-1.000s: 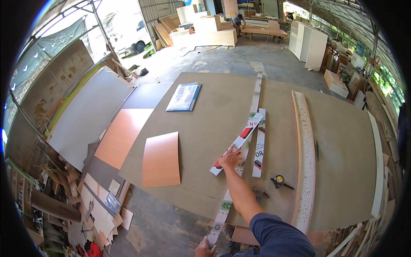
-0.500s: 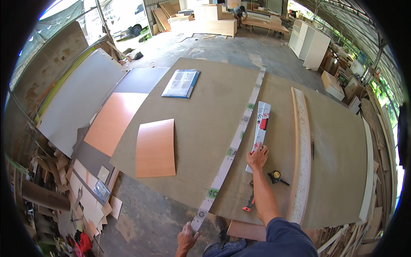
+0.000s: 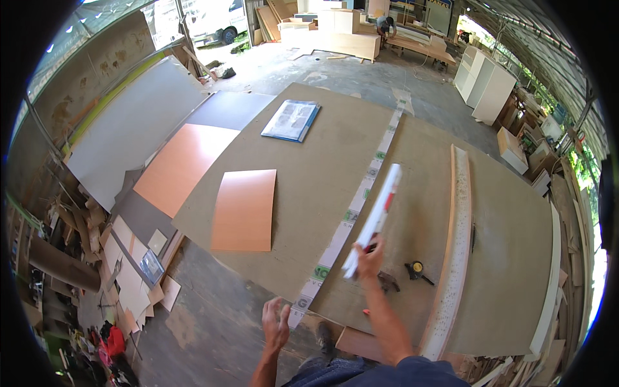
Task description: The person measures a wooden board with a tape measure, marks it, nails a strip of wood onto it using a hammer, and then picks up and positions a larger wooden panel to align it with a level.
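white, with red patches: one bundle of narrow strips (image 3: 376, 216), head view, slightly blurred, slanting over the near half of a large brown board (image 3: 322, 168), between its middle and the near edge. whether it touches the board cannot be told.
right hand (image 3: 370, 258): closed round the bundle close to its near end.
left hand (image 3: 276, 326): fingers parted and loosely curled, holding nothing, just beside the near end of a long printed strip (image 3: 338, 242); contact cannot be told. said strip runs from the far edge of the board to past the near edge.
also on the board: one orange-tan panel (image 3: 244, 211), by the near-left corner; one blue-edged packet (image 3: 290, 120), by the far-left corner; one black and yellow tape measure (image 3: 418, 267), toward the near edge, right of the right hand; one dark tool (image 3: 388, 282), partly behind the right forearm; one speckled strip (image 3: 451, 255), reaching to the near edge; one thin dark rod (image 3: 473, 237), beside it; one white strip (image 3: 549, 284), along the right edge.
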`<state>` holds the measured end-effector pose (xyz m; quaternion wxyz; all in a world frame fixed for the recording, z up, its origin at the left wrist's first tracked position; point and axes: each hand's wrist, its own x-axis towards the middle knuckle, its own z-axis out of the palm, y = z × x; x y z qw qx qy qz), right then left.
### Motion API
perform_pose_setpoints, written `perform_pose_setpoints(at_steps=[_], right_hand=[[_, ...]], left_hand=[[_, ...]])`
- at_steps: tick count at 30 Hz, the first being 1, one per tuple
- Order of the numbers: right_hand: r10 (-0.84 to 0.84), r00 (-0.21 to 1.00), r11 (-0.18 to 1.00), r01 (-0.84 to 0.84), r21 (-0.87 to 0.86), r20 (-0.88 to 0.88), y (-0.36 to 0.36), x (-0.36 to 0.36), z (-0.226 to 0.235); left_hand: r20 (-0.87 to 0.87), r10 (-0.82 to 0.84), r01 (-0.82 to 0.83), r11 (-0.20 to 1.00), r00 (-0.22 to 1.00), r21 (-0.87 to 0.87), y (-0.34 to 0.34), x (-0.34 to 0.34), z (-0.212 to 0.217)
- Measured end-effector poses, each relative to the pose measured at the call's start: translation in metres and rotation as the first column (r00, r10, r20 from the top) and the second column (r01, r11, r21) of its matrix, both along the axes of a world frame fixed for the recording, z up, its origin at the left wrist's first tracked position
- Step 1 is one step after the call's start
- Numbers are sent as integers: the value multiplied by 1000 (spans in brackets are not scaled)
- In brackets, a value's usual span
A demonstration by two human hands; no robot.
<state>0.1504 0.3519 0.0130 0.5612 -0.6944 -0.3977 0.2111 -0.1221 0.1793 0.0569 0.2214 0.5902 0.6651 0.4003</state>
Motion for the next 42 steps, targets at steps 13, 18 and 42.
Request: perform_pose_setpoints(at_steps=[13, 18, 42], right_hand=[[628, 760, 747, -649, 144, 171, -180, -137, 53], [754, 606, 603, -792, 100, 254, -178, -98, 52], [-262, 760, 807, 511, -297, 595, -134, 121, -5]], left_hand=[[647, 174, -45, 976, 743, -212, 43, 1, 31], [529, 254, -137, 958, 810, -250, 58, -25, 47], [-503, 140, -262, 948, 853, -180, 367, -299, -111]])
